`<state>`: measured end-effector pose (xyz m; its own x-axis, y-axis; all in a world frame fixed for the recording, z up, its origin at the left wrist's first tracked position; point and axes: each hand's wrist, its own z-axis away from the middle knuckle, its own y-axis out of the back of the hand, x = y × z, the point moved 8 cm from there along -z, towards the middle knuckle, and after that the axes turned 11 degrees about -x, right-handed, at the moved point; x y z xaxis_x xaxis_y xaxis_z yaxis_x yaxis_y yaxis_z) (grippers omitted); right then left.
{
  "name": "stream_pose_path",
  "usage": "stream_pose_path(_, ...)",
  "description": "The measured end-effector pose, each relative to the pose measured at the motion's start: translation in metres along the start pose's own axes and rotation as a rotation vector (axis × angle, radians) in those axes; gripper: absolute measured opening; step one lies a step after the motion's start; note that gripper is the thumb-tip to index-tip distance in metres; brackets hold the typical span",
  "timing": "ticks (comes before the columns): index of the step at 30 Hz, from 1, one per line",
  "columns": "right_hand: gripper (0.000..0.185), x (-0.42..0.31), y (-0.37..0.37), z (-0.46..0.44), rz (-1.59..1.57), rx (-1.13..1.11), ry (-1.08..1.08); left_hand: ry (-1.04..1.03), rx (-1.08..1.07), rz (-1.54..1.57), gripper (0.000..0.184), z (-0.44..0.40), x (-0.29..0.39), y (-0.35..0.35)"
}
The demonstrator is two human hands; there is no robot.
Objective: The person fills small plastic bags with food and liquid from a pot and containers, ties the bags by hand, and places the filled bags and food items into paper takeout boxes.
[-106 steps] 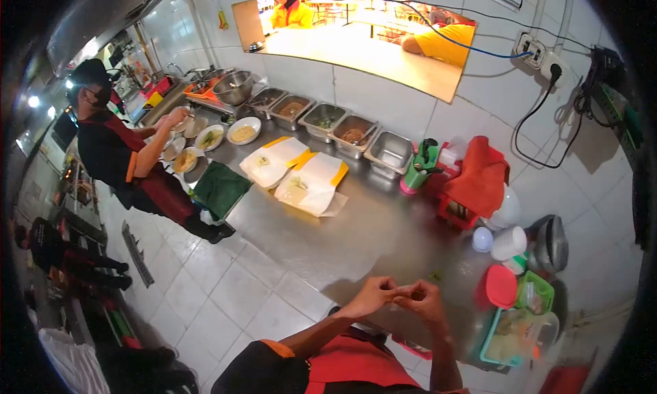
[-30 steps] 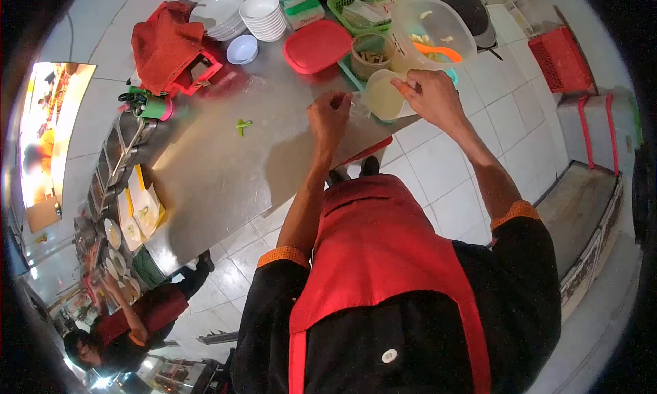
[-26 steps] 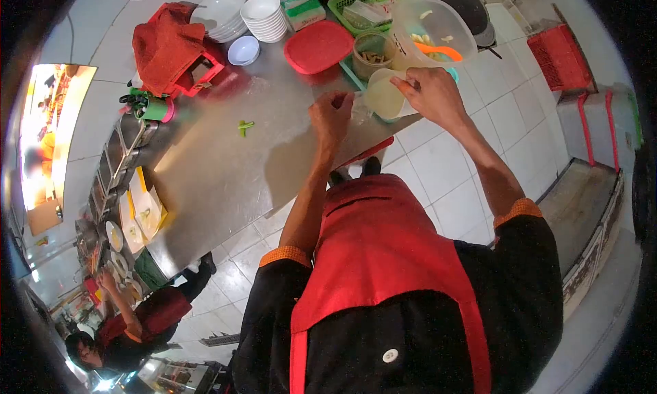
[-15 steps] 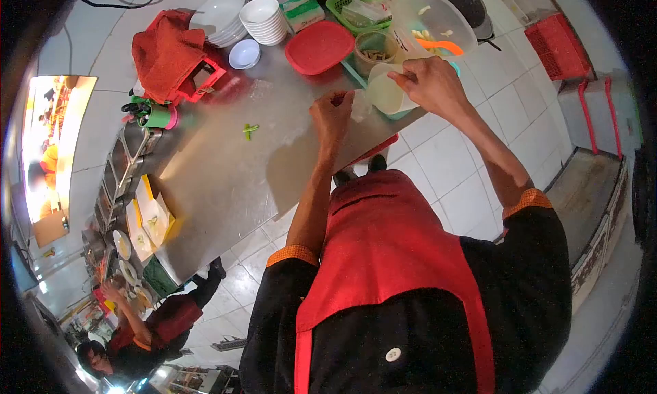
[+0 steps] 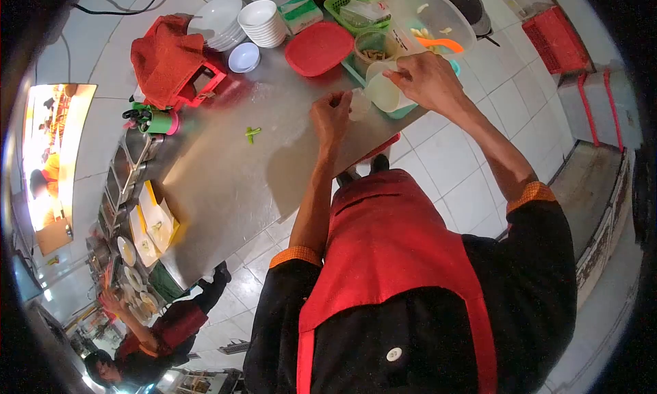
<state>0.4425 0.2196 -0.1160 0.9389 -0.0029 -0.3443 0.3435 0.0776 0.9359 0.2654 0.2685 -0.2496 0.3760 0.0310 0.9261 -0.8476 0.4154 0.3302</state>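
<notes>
Tub (image 5: 380, 93), upper centre: likely light and stiff, best held by the rim, which right-hand fingers (image 5: 394, 77) grip; left-hand fingers (image 5: 344, 100) pinch thin, limp-looking plastic (image 5: 360, 105).

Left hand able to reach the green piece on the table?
Probably yes: only bare tabletop shows between the left hand and the green piece, though that hand appears to hold clear plastic.

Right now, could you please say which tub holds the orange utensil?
The large clear tub; none shows in the smaller brown-filled tub or the pale tub at the right hand.
</notes>
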Motion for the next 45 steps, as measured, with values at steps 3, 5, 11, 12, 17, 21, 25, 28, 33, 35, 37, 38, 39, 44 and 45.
stream_pose_path(3,0.037,0.002,-0.005,-0.001,0.008,0.022,0.019,-0.008,-0.003,0.050,0.029,-0.001,-0.006,-0.001)
stream_pose_path(5,0.039,-0.001,-0.004,-0.001,0.026,0.070,0.061,0.001,-0.002,0.045,0.030,-0.002,-0.007,-0.001)
stream_pose_path(11,0.039,0.007,-0.015,0.000,-0.002,0.062,0.001,-0.037,-0.050,0.064,0.030,0.003,-0.013,0.004)
stream_pose_path(12,0.037,0.012,-0.017,0.004,-0.033,0.088,-0.006,-0.036,-0.059,0.080,0.030,0.000,-0.013,0.001)
stream_pose_path(17,0.046,0.069,-0.041,0.051,-0.667,0.121,-0.291,0.010,-0.105,0.255,0.027,0.003,-0.029,0.002)
stream_pose_path(21,0.038,0.103,-0.057,0.112,-1.080,0.023,-0.507,0.058,-0.156,0.349,0.030,0.009,-0.039,0.004)
stream_pose_path(25,0.032,0.173,-0.014,0.151,-1.288,0.145,-0.649,0.145,-0.152,0.319,0.025,0.011,-0.032,0.001)
stream_pose_path(28,0.023,0.253,0.039,0.143,-1.288,0.290,-0.624,0.217,-0.137,0.276,0.027,0.011,-0.032,0.001)
stream_pose_path(33,0.030,0.395,0.111,0.019,-0.779,0.169,-0.403,0.263,0.034,0.234,0.020,0.009,-0.010,-0.006)
stream_pose_path(35,0.031,0.449,0.095,-0.052,-0.651,0.102,-0.285,0.316,0.112,0.199,0.018,0.012,-0.013,-0.003)
stream_pose_path(37,0.029,0.510,0.056,-0.120,-0.561,0.037,-0.222,0.418,0.245,0.151,0.016,0.021,-0.021,-0.002)
stream_pose_path(38,0.027,0.540,0.026,-0.152,-0.519,0.015,-0.162,0.438,0.267,0.139,0.016,0.023,-0.016,-0.009)
stream_pose_path(39,0.025,0.562,0.004,-0.178,-0.506,0.014,-0.151,0.472,0.334,0.120,0.015,0.026,-0.011,-0.012)
stream_pose_path(44,0.030,0.657,-0.118,-0.292,-0.394,0.059,-0.124,0.541,0.463,0.013,0.014,0.038,-0.002,-0.019)
stream_pose_path(45,0.027,0.675,-0.153,-0.314,-0.543,0.025,-0.105,0.562,0.476,0.000,0.014,0.041,-0.006,-0.019)
